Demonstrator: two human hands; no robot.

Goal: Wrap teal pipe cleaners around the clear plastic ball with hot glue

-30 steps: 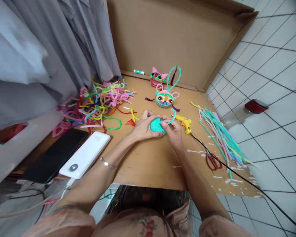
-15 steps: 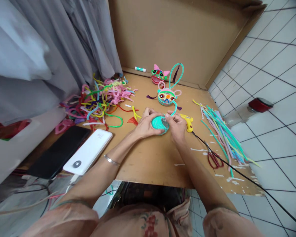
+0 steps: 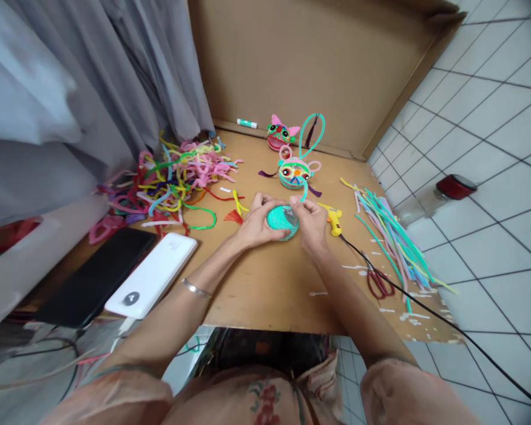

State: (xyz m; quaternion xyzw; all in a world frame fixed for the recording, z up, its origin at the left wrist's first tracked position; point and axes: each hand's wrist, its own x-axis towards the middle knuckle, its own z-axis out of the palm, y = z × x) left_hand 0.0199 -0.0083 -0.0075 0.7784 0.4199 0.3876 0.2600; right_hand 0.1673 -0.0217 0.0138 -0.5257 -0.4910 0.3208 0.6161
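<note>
My left hand (image 3: pixel 257 223) is wrapped round a rounded form covered in turquoise pipe cleaner (image 3: pixel 278 219), its thumb along the near side. A grey, shiny patch shows bare on the form's upper right. At that patch, my right hand (image 3: pixel 310 219) pinches a turquoise pipe cleaner (image 3: pixel 305 192), whose loose length curves up behind the fingers. Just beyond stands a decorated animal head (image 3: pixel 295 173) with pink loop ears, big eyes and dark purple tassels. To the right of my right hand lies a yellow glue gun (image 3: pixel 335 219).
A tangle of coloured pipe cleaners (image 3: pixel 177 183) lies left, near a white power bank (image 3: pixel 153 274) and a black slab (image 3: pixel 97 274). Straight pipe cleaners (image 3: pixel 393 236) and red-handled scissors (image 3: pixel 379 282) lie right. A second animal head (image 3: pixel 281 134) and glue stick (image 3: pixel 246 123) sit behind; a black cord (image 3: pixel 425 304) crosses right.
The whole view has shifted slightly, so things sit a little further left. My hands keep their grip on the form and the pipe cleaner, with little other visible movement.
</note>
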